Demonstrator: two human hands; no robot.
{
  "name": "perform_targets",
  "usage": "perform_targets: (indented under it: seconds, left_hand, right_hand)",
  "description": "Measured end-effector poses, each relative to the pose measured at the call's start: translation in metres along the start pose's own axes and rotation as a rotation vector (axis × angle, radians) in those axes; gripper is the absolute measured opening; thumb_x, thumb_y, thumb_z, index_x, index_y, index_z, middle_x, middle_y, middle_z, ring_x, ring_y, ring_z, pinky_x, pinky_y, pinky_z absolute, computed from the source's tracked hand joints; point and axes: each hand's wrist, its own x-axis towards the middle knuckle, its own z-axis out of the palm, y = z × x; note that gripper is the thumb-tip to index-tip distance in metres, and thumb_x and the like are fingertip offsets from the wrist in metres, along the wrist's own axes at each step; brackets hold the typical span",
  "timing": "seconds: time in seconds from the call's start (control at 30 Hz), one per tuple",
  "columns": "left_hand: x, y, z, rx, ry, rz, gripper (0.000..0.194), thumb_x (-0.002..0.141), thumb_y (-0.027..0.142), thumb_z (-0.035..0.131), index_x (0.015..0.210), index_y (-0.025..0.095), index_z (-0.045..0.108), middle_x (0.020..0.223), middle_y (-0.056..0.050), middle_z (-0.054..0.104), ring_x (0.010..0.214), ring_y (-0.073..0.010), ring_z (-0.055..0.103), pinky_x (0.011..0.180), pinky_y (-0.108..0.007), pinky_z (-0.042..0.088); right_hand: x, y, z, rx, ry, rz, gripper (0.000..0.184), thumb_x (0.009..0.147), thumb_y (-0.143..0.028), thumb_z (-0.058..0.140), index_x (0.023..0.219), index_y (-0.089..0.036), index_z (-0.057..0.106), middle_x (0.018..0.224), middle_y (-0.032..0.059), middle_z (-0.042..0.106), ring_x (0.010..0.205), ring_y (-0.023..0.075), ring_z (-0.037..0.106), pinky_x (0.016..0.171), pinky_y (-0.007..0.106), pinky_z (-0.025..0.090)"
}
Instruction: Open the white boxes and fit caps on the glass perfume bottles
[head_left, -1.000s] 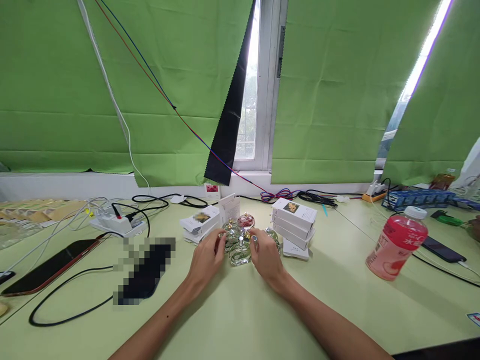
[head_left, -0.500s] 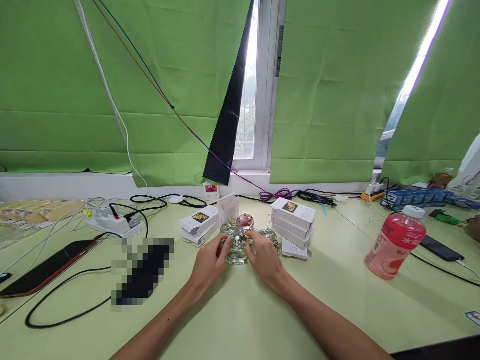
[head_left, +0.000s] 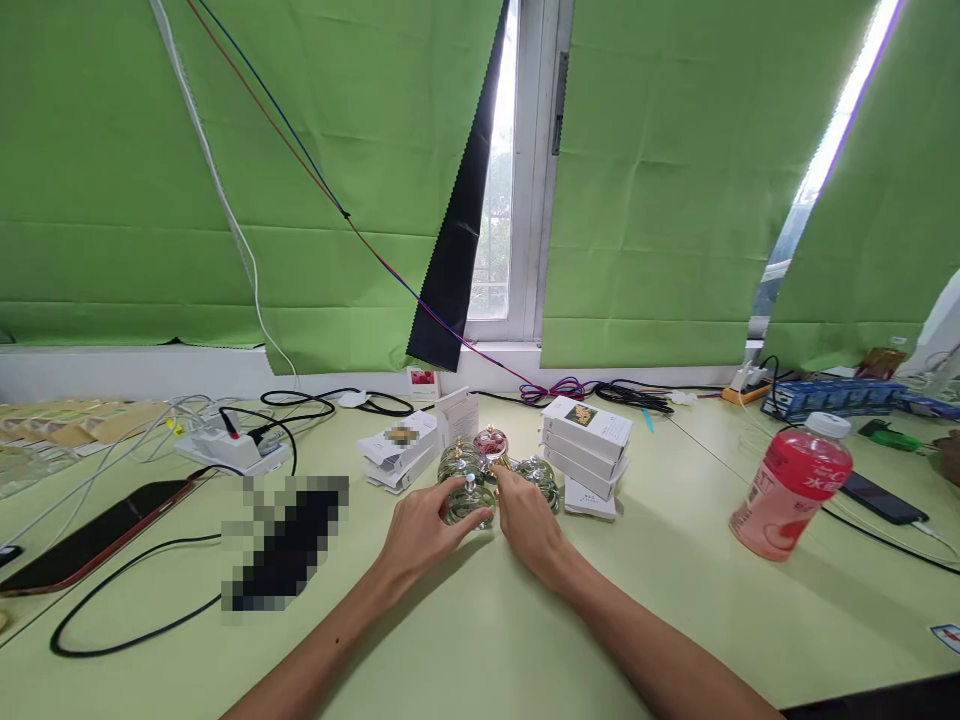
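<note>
My left hand [head_left: 420,525] curves around the near round glass bottle [head_left: 471,508], thumb in front and fingers behind; the bottle has a clear knob on top. My right hand [head_left: 531,520] lies close to the bottle's right side, its fingers drawn together. What those fingers hold, if anything, is hidden. Another round glass bottle [head_left: 460,460] stands just behind my left hand. Beyond my right fingers is a further glass bottle [head_left: 541,478], partly covered. A round bottle with red contents [head_left: 490,441] stands at the back of the group.
White boxes [head_left: 401,450] are stacked left of the bottles and more white boxes [head_left: 586,440] at right. A pink drink bottle [head_left: 791,490] stands farther right. Phones [head_left: 97,535], cables and a power strip [head_left: 232,445] lie at left. Green blinds [head_left: 675,180] hang behind.
My left hand has opened wider and closed around the near bottle, its thumb now across the front. The bottle has shifted slightly left. My right hand stays nearly in place.
</note>
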Motion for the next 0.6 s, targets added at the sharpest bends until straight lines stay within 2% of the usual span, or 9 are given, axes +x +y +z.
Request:
perform_targets:
  seconds: [0.07, 0.2, 0.37, 0.6]
  left_hand:
    - [0.0002, 0.0001, 0.0004, -0.005, 0.005, -0.014, 0.056, 0.081, 0.067, 0.06, 0.107, 0.019, 0.074, 0.056, 0.001, 0.061, 0.054, -0.0183, 0.059, 0.055, -0.027, 0.036]
    - [0.0003, -0.0015, 0.0011, -0.031, 0.02, -0.044, 0.051, 0.082, 0.065, 0.059, 0.101, 0.021, 0.075, 0.056, 0.001, 0.061, 0.054, -0.018, 0.058, 0.055, -0.028, 0.035]
    - [0.0004, -0.0032, 0.002, -0.058, 0.031, -0.042, 0.045, 0.083, 0.062, 0.059, 0.096, 0.022, 0.073, 0.054, 0.003, 0.059, 0.053, -0.0173, 0.056, 0.053, -0.027, 0.033]
    - [0.0006, -0.0011, 0.0039, -0.016, 0.016, 0.003, 0.039, 0.081, 0.055, 0.062, 0.099, 0.021, 0.069, 0.055, 0.003, 0.057, 0.052, -0.0169, 0.056, 0.053, -0.027, 0.033]
  right_hand:
    - [-0.0002, -0.0012, -0.0027, -0.037, -0.031, 0.024, 0.041, 0.079, 0.011, 0.039, 0.103, -0.016, 0.059, 0.097, 0.0085, 0.07, 0.082, 0.0197, 0.067, 0.066, 0.025, 0.038]
    - [-0.0009, -0.0033, -0.0057, -0.063, -0.034, 0.034, 0.046, 0.079, 0.011, 0.04, 0.111, -0.016, 0.058, 0.1, 0.0102, 0.07, 0.085, 0.0212, 0.067, 0.066, 0.025, 0.038]
    - [-0.0013, -0.0034, -0.0045, -0.094, -0.029, 0.048, 0.044, 0.08, 0.011, 0.04, 0.109, -0.017, 0.059, 0.1, 0.009, 0.07, 0.085, 0.0214, 0.067, 0.066, 0.025, 0.037]
    - [-0.0013, -0.0051, -0.0053, -0.13, -0.032, 0.06, 0.048, 0.079, 0.012, 0.042, 0.112, -0.017, 0.059, 0.103, 0.0093, 0.069, 0.087, 0.0212, 0.068, 0.066, 0.025, 0.039]
